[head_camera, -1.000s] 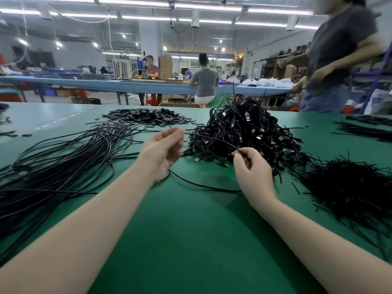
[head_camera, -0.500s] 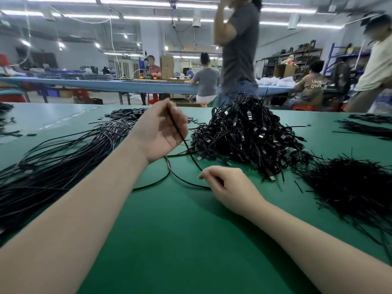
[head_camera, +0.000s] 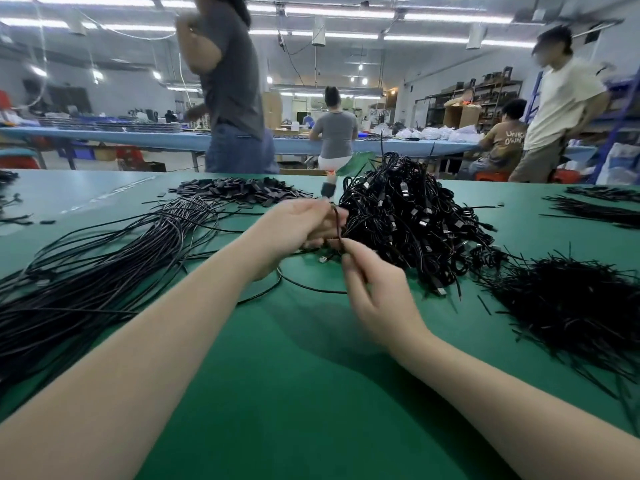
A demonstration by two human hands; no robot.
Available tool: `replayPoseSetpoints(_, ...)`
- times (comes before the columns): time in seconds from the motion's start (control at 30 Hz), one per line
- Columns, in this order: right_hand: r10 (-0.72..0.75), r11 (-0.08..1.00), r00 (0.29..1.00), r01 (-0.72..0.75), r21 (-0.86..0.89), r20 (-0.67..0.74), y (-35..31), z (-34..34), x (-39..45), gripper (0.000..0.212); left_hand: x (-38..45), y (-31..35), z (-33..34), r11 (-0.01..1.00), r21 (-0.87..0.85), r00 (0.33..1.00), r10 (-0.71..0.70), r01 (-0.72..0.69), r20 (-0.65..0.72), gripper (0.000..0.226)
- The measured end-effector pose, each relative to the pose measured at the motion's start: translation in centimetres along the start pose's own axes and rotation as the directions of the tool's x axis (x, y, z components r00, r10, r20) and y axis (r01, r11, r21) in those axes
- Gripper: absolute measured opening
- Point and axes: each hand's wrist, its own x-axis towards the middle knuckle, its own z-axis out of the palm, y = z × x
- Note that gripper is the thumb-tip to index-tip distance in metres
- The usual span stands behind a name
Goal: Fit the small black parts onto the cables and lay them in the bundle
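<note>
Indoors | green table | workshop, ceiling strip lights | left hand, right hand pinch cable

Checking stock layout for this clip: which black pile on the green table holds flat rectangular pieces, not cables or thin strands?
The flat black parts pile at the far edge, beyond the left hand: short flat rectangles, while the other heaps are cables or thin strands.

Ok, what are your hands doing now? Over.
Left hand grips black cable. Right hand pinches same cable lower down. Tangled cable heap right behind hands, straight bundle on left. Over.
</note>
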Motion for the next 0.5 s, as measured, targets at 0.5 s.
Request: replayPoseSetpoints(0.5,0.245,0.970,0.962,-0.244,0.021,-0.121,2.2,-1.0,1.1,0.044,-3.2,4.9,-3.3,0.927,0.335,0.840,-0.315,0.171,0.443,0.035)
